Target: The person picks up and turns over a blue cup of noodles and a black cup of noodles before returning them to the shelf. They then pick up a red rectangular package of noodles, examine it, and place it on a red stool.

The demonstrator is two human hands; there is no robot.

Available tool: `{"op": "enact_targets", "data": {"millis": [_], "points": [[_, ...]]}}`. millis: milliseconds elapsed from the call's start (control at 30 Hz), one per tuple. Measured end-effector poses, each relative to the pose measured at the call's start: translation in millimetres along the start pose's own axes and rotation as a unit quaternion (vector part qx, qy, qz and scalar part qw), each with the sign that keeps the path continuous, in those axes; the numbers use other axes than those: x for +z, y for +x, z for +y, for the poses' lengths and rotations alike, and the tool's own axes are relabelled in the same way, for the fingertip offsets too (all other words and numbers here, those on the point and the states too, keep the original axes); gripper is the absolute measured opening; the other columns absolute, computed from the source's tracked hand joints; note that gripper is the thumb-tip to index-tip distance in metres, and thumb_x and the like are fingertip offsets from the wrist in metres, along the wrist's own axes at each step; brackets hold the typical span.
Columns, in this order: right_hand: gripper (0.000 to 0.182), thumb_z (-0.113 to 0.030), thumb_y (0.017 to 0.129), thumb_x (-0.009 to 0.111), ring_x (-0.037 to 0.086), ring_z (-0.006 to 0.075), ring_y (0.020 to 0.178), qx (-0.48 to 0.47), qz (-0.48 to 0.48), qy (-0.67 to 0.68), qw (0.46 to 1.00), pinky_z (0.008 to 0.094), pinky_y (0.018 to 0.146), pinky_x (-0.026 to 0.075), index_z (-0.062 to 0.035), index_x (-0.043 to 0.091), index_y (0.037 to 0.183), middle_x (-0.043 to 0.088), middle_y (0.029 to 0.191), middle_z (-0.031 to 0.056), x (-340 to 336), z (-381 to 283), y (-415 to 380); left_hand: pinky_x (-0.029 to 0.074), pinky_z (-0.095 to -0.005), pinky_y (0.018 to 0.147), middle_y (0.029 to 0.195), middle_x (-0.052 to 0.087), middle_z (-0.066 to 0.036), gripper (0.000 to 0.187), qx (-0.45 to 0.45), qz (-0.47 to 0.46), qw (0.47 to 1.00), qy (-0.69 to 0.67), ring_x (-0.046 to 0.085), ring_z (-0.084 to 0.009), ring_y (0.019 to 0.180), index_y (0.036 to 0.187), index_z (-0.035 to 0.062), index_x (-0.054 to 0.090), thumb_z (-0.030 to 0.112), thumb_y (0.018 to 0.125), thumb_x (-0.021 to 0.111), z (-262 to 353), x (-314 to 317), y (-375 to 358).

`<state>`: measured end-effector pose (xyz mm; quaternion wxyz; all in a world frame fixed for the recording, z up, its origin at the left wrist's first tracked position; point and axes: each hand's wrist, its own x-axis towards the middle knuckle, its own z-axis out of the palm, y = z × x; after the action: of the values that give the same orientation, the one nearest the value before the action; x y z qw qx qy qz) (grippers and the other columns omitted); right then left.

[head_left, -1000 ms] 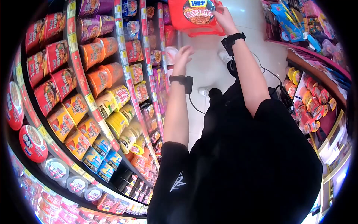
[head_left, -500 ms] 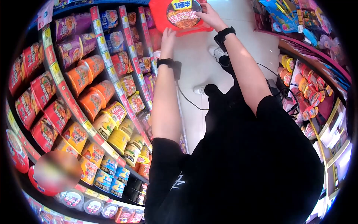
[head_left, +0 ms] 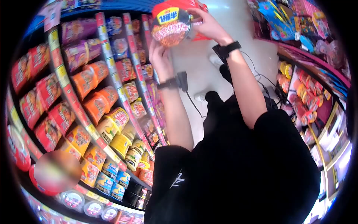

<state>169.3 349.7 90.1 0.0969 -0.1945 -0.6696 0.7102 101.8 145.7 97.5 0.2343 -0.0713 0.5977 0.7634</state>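
A big red instant-noodle bowl with a printed lid is raised in front of me, its lid tilted toward the shelves on the left. My right hand grips its right rim from above. My left hand supports it from below on the left side. Both wrists carry black bands with a cable. The red stool behind the bowl is mostly hidden.
Shelves full of orange, yellow, red and purple noodle cups curve along the left. Another rack of snacks and cans stands on the right. A pale tiled aisle floor runs between them, with my black-clothed body below.
The bowl has come off the red stool and been lifted toward me, tilting left. My left hand, free a second ago, now holds the bowl's underside.
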Motion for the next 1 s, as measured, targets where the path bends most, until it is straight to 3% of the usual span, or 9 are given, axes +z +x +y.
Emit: {"op": "enact_targets", "data": {"millis": [100, 233, 367, 467, 500, 567, 667, 833, 1000], "points": [[0.056, -0.01, 0.078, 0.063, 0.059, 0.012, 0.082, -0.08, -0.079, -0.055, 0.992, 0.0266, 0.077, 0.049, -0.0048, 0.047, 0.131, 0.064, 0.097, 0.0095, 27.2, -55.4, -3.6, 0.037, -0.0357, 0.097, 0.122, 0.054, -0.012, 0.051, 0.167, 0.058, 0.984, 0.024, 0.05, -0.0209, 0.113, 0.134, -0.0024, 0.041, 0.006, 0.085, 0.045, 56.6, -3.7, -56.1], [0.06, -0.011, 0.071, 0.071, 0.053, 0.0117, 0.092, -0.235, -0.152, -0.005, 0.96, 0.0249, 0.077, 0.047, -0.0057, 0.051, 0.127, 0.057, 0.107, 0.0044, 75.5, -138.5, -20.6, 0.039, -0.0371, 0.096, 0.13, 0.05, -0.013, 0.051, 0.319, 0.132, 0.938, -0.014, 0.048, -0.0216, 0.118, 0.137, -0.0013, 0.036, 0.009, 0.088, 0.044, 127.0, -8.2, -117.0], [0.062, -0.015, 0.068, 0.077, 0.052, 0.014, 0.098, -0.213, -0.246, 0.065, 0.943, 0.0274, 0.084, 0.045, -0.0065, 0.051, 0.124, 0.054, 0.111, 0.005, 117.7, -201.0, -51.1, 0.043, -0.0346, 0.089, 0.128, 0.049, -0.012, 0.055, 0.449, 0.199, 0.87, 0.04, 0.051, -0.0206, 0.112, 0.138, 0.0015, 0.032, 0.032, 0.095, 0.047, 184.6, -31.6, -170.0], [0.068, -0.017, 0.068, 0.079, 0.053, 0.016, 0.103, -0.277, -0.261, 0.154, 0.912, 0.0296, 0.082, 0.047, -0.0101, 0.046, 0.127, 0.052, 0.114, 0.0071, 166.2, -227.1, -78.9, 0.043, -0.0329, 0.085, 0.128, 0.047, -0.011, 0.067, 0.484, 0.195, 0.846, 0.108, 0.051, -0.0204, 0.11, 0.14, 0.0014, 0.028, 0.044, 0.092, 0.051, 205.0, -54.3, -218.3], [0.07, -0.015, 0.067, 0.08, 0.051, 0.0166, 0.107, -0.181, -0.295, 0.238, 0.908, 0.0311, 0.086, 0.046, -0.01, 0.045, 0.127, 0.051, 0.115, 0.0074, 178.3, -242.5, -98.9, 0.043, -0.0326, 0.085, 0.129, 0.046, -0.011, 0.071, 0.496, 0.206, 0.832, 0.139, 0.051, -0.0206, 0.11, 0.14, 0.0014, 0.028, 0.047, 0.091, 0.052, 209.3, -62.5, -235.6], [0.072, -0.012, 0.066, 0.08, 0.05, 0.0159, 0.108, -0.221, -0.317, 0.217, 0.896, 0.0319, 0.088, 0.045, -0.0095, 0.043, 0.127, 0.051, 0.114, 0.0073, 206.0, -249.6, -115.5, 0.044, -0.0373, 0.096, 0.132, 0.043, -0.01, 0.084, 0.543, 0.188, 0.814, 0.084, 0.048, -0.0209, 0.118, 0.141, 0.0015, 0.027, 0.035, 0.08, 0.074, 212.0, -84.7, -261.3], [0.072, -0.006, 0.064, 0.079, 0.05, 0.0154, 0.106, -0.256, -0.356, 0.187, 0.879, 0.0312, 0.086, 0.045, -0.0075, 0.043, 0.127, 0.05, 0.114, 0.0063, 234.0, -268.3, -155.6, 0.04, -0.0385, 0.1, 0.132, 0.043, -0.01, 0.1, 0.488, 0.228, 0.842, 0.03, 0.044, -0.022, 0.122, 0.142, 0.0025, 0.021, 0.028, 0.068, 0.084, 229.1, -84.7, -317.5], [0.072, 0.002, 0.066, 0.072, 0.049, 0.0176, 0.109, -0.295, -0.41, 0.168, 0.846, 0.0312, 0.085, 0.045, -0.003, 0.041, 0.132, 0.045, 0.124, 0.0078, 280.1, -284.5, -221.5, 0.029, -0.0367, 0.107, 0.136, 0.042, -0.011, 0.092, 0.526, 0.315, 0.789, 0.035, 0.041, -0.0212, 0.127, 0.141, 0.0002, 0.028, 0.017, 0.068, 0.082, 222.0, -138.2, -380.6], [0.067, 0.006, 0.068, 0.069, 0.047, 0.019, 0.111, -0.296, -0.482, 0.205, 0.799, 0.0332, 0.087, 0.044, -0.0015, 0.04, 0.128, 0.041, 0.121, 0.0085, 337.5, -275.0, -288.0, 0.031, -0.036, 0.105, 0.137, 0.041, -0.011, 0.091, 0.557, 0.387, 0.735, -0.008, 0.04, -0.0215, 0.128, 0.14, 0.0003, 0.027, 0.03, 0.072, 0.08, 218.5, -185.1, -448.8]]}}
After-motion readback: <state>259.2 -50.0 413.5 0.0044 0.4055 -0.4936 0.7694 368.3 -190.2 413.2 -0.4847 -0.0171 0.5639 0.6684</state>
